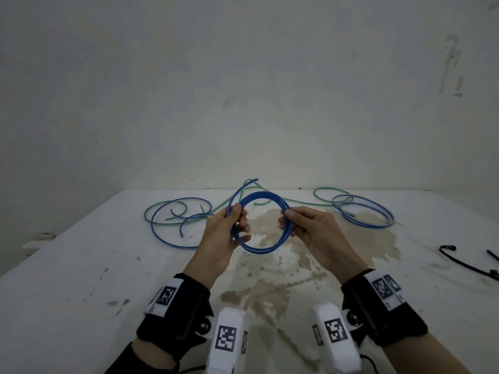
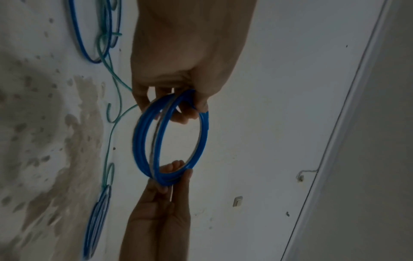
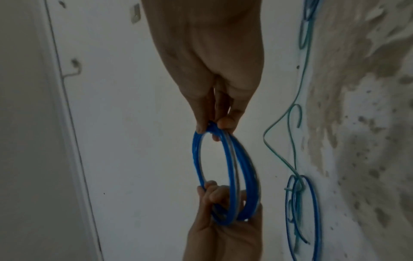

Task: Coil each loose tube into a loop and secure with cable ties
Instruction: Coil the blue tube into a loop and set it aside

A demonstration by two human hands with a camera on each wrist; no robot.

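A blue tube is wound into a coil of several turns, held up above the table between both hands. My left hand grips the coil's left side, thumb over the strands. My right hand pinches the right side. One free end of the tube sticks up past the left hand. The left wrist view shows the blue coil edge-on, my left hand above it and my right hand below. In the right wrist view the blue coil hangs between my right hand and my left hand.
Loose blue and green tubes lie tangled at the back left of the white stained table. Another blue coil rests at the back right with a green tube. Black cable ties lie at the right edge.
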